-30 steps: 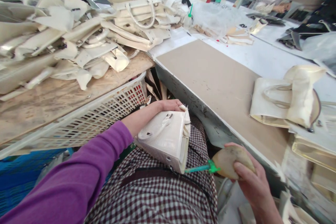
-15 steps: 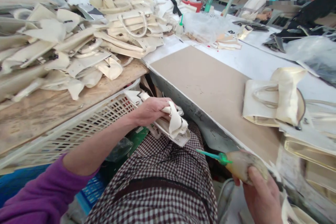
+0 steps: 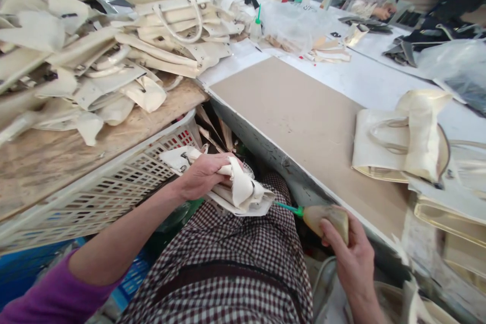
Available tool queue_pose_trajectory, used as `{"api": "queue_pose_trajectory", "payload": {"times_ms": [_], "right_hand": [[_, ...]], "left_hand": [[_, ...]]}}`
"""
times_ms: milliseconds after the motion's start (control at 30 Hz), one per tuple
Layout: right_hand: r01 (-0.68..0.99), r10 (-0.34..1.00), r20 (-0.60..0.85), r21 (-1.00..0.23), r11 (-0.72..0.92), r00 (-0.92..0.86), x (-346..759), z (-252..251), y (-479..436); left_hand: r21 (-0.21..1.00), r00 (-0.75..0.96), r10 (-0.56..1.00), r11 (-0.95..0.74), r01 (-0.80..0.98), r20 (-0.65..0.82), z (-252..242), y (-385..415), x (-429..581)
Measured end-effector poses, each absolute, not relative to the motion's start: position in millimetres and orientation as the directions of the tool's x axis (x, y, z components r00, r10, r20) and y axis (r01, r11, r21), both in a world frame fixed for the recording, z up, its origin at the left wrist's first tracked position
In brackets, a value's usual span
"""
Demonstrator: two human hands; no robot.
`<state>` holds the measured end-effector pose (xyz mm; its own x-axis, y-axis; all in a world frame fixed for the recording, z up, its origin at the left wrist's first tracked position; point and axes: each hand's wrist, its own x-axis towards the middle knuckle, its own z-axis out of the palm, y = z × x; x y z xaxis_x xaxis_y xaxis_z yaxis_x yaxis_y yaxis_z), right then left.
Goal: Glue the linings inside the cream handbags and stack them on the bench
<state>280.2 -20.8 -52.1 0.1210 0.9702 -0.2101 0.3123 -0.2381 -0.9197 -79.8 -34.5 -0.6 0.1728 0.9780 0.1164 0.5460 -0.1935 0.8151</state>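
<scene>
Above my lap, my left hand (image 3: 207,174) is closed around a cream handbag piece (image 3: 243,190), which lies folded with a strap-like flap curling over its top. Part of the piece is hidden behind my fingers. My right hand (image 3: 351,248) grips a glue bottle (image 3: 326,220) of cloudy yellowish plastic, tilted on its side. Its thin green nozzle (image 3: 286,207) points left, and the tip is at the right end of the handbag piece. Whether the tip touches the piece I cannot tell.
Cream bag parts (image 3: 125,61) are heaped on the wooden table (image 3: 45,162) at left. Below it stands a white plastic basket (image 3: 125,177). A brown board (image 3: 296,111) lies on the right table, with cream handbags (image 3: 383,144) at its right. Another person's hand (image 3: 383,11) is far back.
My right hand has brought the glue bottle left and slightly up, so its nozzle reaches the handbag piece. My left hand has shifted a little left and down with the piece.
</scene>
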Motion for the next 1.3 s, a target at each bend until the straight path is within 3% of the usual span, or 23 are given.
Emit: {"api": "queue_pose_trajectory", "payload": {"times_ms": [233, 467, 1133, 1300], "right_hand": [[0.437, 0.995, -0.097, -0.894, -0.098, 0.025, 275.3, -73.8, -12.1], [0.544, 0.998, 0.015, -0.839, -0.017, 0.053, 286.2, -71.2, -12.2], [0.307, 0.95, -0.313, -0.904, -0.298, 0.0, 279.7, -66.4, -20.1], [0.261, 0.937, -0.339, -0.9, -0.349, 0.083, 279.3, -73.8, -23.3]], "left_hand": [[0.807, 0.174, 0.978, -0.197, 0.556, 0.118, -0.6, -40.7, -76.8], [0.841, 0.165, 0.98, -0.182, 0.509, 0.112, -1.3, -46.4, -72.8], [0.884, 0.14, 0.98, -0.19, 0.426, 0.143, -5.4, -56.2, -69.2], [0.872, 0.155, 0.979, -0.187, 0.452, 0.129, -8.1, -57.2, -71.5]]}}
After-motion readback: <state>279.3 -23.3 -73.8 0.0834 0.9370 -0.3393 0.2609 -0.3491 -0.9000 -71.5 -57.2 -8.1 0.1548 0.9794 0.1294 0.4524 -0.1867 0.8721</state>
